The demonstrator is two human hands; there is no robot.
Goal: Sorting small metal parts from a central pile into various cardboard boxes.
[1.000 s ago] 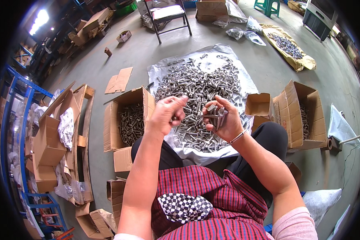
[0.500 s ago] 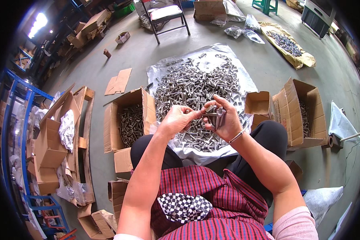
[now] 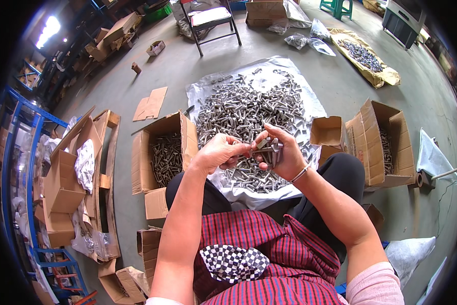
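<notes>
Bolts [image 3: 269, 151] gripped in both hands (left [image 3: 218, 155], right [image 3: 284, 155]) beside brown carton [image 3: 160, 152].

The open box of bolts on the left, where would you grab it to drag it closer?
Take the box by its near wall, hands coming from the person's side. That wall is the closest edge and shows bare, while the far flap stands up and the right wall lies against the sheet piled with bolts. The load looks heavy, so drag rather than lift.
</notes>
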